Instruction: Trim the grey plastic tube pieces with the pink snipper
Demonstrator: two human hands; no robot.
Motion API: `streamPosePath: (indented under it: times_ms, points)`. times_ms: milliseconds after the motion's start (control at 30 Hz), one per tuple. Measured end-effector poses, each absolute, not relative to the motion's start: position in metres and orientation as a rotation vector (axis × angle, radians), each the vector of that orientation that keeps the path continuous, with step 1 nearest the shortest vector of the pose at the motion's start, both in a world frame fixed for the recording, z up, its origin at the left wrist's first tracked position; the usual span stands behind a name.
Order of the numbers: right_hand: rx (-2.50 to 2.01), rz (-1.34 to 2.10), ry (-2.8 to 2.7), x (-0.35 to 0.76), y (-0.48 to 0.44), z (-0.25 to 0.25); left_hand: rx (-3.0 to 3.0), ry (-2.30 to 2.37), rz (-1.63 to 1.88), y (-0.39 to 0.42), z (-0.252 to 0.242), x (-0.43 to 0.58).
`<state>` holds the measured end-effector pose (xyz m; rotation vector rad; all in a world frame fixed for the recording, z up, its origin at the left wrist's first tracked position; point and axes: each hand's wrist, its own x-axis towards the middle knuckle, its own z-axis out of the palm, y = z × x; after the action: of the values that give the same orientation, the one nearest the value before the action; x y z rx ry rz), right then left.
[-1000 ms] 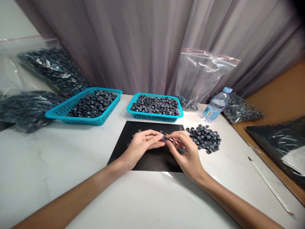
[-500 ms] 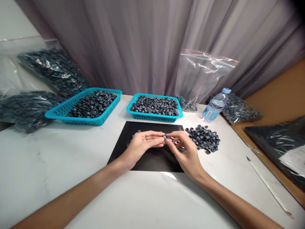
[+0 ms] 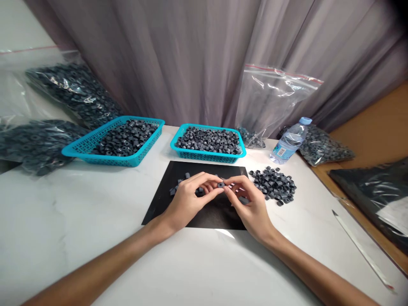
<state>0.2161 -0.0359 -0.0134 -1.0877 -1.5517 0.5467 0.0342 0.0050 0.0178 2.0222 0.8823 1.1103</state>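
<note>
Above a black mat (image 3: 210, 216), a small dark grey plastic part with a hole (image 3: 221, 185) is pinched between the fingertips of my left hand (image 3: 191, 195) and my right hand (image 3: 248, 197). Thumb and forefinger of each hand meet at it. The remaining fingers curl behind and are partly hidden. Several loose grey parts (image 3: 174, 190) lie on the mat left of my hands, and another (image 3: 244, 199) shows by my right palm. Just right of the mat is a pile of similar dark grey pieces (image 3: 274, 185) on the white table.
Two blue baskets (image 3: 137, 160) (image 3: 207, 156) of grey parts stand behind the mat. Filled plastic bags (image 3: 73, 93) are at the left. A clear zip bag (image 3: 267, 97), a water bottle (image 3: 288, 142) and a filled bag (image 3: 321, 146) stand back right. A white strip (image 3: 363, 253) lies at right.
My left hand has turned from fingers stretched out to a curled pinch on the part. The part's holed face now shows. The right hand stays nearly in place.
</note>
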Motion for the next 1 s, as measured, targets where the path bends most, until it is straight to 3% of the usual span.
streamPosePath:
  times_ms: [1000]
  points:
    - [-1.038,0.484,-1.542,0.2141,-0.0408,-0.0131,2.223,0.705,1.299,0.0025,0.0201,0.0356]
